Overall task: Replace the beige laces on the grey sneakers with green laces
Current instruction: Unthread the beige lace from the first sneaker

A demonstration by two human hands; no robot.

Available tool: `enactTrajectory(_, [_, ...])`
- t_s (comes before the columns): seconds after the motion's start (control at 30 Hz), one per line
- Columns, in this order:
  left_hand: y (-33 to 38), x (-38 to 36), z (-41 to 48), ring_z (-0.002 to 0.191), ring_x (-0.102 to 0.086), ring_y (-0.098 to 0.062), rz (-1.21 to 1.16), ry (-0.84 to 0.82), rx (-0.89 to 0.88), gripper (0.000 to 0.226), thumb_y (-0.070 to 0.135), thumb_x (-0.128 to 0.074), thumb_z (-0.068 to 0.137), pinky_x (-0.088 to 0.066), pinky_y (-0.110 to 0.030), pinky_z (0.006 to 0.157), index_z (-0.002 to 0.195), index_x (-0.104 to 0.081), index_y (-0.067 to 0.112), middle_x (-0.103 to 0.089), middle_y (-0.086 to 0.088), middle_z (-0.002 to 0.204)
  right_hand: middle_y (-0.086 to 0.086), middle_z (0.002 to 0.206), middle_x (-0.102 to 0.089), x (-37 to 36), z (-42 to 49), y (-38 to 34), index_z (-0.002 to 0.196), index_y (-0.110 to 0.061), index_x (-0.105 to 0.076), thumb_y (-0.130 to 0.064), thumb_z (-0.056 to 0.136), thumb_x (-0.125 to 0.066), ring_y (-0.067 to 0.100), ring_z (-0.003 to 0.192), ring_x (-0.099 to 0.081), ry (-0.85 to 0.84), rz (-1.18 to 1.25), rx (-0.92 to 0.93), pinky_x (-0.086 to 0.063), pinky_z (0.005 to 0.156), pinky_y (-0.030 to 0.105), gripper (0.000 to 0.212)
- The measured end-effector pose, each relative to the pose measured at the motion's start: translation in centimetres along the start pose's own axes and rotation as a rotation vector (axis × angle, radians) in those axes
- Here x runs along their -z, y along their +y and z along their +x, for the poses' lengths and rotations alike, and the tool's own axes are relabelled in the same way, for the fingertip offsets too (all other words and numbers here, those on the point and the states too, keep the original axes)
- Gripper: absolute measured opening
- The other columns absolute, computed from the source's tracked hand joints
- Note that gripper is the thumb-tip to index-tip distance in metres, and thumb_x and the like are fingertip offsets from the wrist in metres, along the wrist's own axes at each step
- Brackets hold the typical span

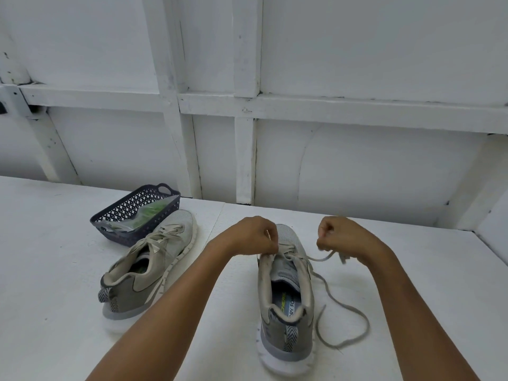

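Note:
Two grey sneakers stand on the white table. The right sneaker (286,303) points away from me, heel toward me. Its beige lace (343,306) is partly undone and trails in a loop on the table to the shoe's right. My left hand (253,235) pinches the lace at the shoe's left eyelets. My right hand (343,237) pinches a lace strand pulled out to the right of the shoe. The left sneaker (148,265) lies to the left, still tied with its beige lace. Green laces (148,213) in a clear bag lie in the basket.
A dark plastic basket (129,207) sits behind the left sneaker, near the table's back. A white panelled wall (302,105) rises right behind the table (55,257). The table's right edge (492,251) runs close to my right arm.

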State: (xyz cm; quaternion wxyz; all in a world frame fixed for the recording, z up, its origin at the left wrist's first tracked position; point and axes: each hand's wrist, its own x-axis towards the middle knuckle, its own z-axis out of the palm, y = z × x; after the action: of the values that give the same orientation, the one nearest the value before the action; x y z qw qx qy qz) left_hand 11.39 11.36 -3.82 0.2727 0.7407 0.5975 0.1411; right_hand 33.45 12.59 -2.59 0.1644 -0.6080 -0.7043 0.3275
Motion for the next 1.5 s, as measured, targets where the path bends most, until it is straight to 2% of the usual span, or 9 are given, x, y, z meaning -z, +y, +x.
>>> enactTrajectory(0.1, [1.0, -0.8, 0.6, 0.088, -0.062, -0.013, 0.132, -0.014, -0.094, 0.011, 0.019, -0.068, 0.083, -0.052, -0.027, 0.073, 0.094, -0.073, 0.02, -0.071, 0.002, 0.097, 0.001, 0.075, -0.075, -0.5, -0.9, 0.1, 0.084, -0.01, -0.061, -0.033, 0.085, -0.073, 0.019, 0.085, -0.071, -0.11, 0.019, -0.002, -0.053, 0.084, 0.036, 0.026])
enactTrajectory(0.2, [1.9, -1.7, 1.2, 0.092, -0.064, -0.02, 0.308, -0.046, -0.109, 0.017, 0.026, -0.068, 0.085, -0.055, -0.033, 0.079, 0.098, -0.076, 0.02, -0.072, 0.0, 0.1, -0.004, 0.072, -0.073, -1.3, -1.7, -0.5, 0.077, -0.009, -0.066, -0.06, 0.08, -0.07, 0.014, 0.08, -0.065, -0.114, -0.033, 0.022, -0.048, 0.079, 0.03, 0.05])
enactTrajectory(0.7, [3.3, -2.7, 0.8, 0.078, -0.056, -0.02, 0.518, -0.017, -0.183, 0.018, 0.029, -0.063, 0.089, -0.044, -0.028, 0.067, 0.099, -0.075, 0.021, -0.058, 0.005, 0.077, 0.008, 0.056, -0.064, -2.9, -2.0, -0.6, 0.047, -0.011, -0.061, -0.011, 0.083, -0.061, 0.016, 0.056, -0.061, -0.057, 0.101, -0.056, -0.047, 0.062, 0.024, 0.036])
enactTrajectory(0.8, [2.8, -2.6, 0.6, 0.085, -0.059, -0.022, 0.433, 0.105, -0.195, 0.02, 0.029, -0.062, 0.087, -0.05, -0.031, 0.072, 0.094, -0.074, 0.015, -0.064, -0.002, 0.093, 0.008, 0.055, -0.062, -2.9, -2.4, -0.6, 0.052, -0.005, -0.06, -0.007, 0.085, -0.059, 0.018, 0.055, -0.062, -0.052, 0.172, -0.096, -0.047, 0.053, 0.017, 0.032])
enactTrajectory(1.0, [0.7, -2.3, 0.6, 0.067, -0.05, -0.02, 0.208, 0.445, 0.074, 0.015, 0.02, -0.058, 0.082, -0.036, -0.028, 0.058, 0.074, -0.056, 0.008, -0.058, -0.007, 0.077, 0.011, 0.064, -0.064, -3.2, -3.1, 0.0, 0.063, -0.003, -0.06, -0.009, 0.089, -0.057, 0.014, 0.054, -0.06, -0.034, 0.197, -0.147, -0.032, 0.035, 0.009, 0.027])
enactTrajectory(1.13, [0.8, -1.9, 0.5, 0.091, -0.059, -0.019, 0.158, 0.347, 0.009, 0.021, 0.012, -0.06, 0.08, -0.049, -0.031, 0.075, 0.1, -0.065, 0.018, -0.062, -0.001, 0.104, 0.011, 0.06, -0.065, -3.8, -2.3, 0.5, 0.057, -0.004, -0.061, -0.01, 0.085, -0.058, 0.019, 0.055, -0.06, -0.021, 0.219, -0.159, -0.04, 0.045, 0.014, 0.029])
enactTrajectory(1.23, [1.8, -1.8, 0.5, 0.102, -0.057, -0.02, 0.302, 0.211, -0.107, 0.02, 0.019, -0.059, 0.084, -0.046, -0.036, 0.088, 0.098, -0.072, 0.026, -0.06, 0.002, 0.109, 0.01, 0.057, -0.065, -4.1, -1.8, 0.6, 0.052, -0.006, -0.06, -0.011, 0.081, -0.06, 0.021, 0.058, -0.061, -0.007, 0.226, -0.164, -0.05, 0.063, 0.029, 0.029])
enactTrajectory(1.37, [2.9, -2.9, 0.8, 0.094, -0.051, -0.02, 0.567, -0.001, -0.11, 0.021, 0.032, -0.058, 0.09, -0.034, -0.039, 0.088, 0.099, -0.072, 0.02, -0.061, 0.002, 0.097, 0.011, 0.059, -0.065, -4.4, -1.7, 0.4, 0.05, -0.009, -0.059, -0.015, 0.077, -0.06, 0.021, 0.058, -0.061, 0.012, 0.193, -0.17, -0.048, 0.065, 0.03, 0.027])
enactTrajectory(1.5, [2.9, -2.9, 1.1, 0.097, -0.058, -0.019, 0.347, 0.03, -0.156, 0.015, 0.023, -0.063, 0.089, -0.043, -0.033, 0.084, 0.097, -0.074, 0.018, -0.067, 0.003, 0.1, 0.012, 0.061, -0.068, -4.5, -1.9, 0.6, 0.05, -0.009, -0.059, -0.017, 0.077, -0.058, 0.023, 0.063, -0.063, 0.019, 0.188, -0.163, -0.05, 0.068, 0.034, 0.028])
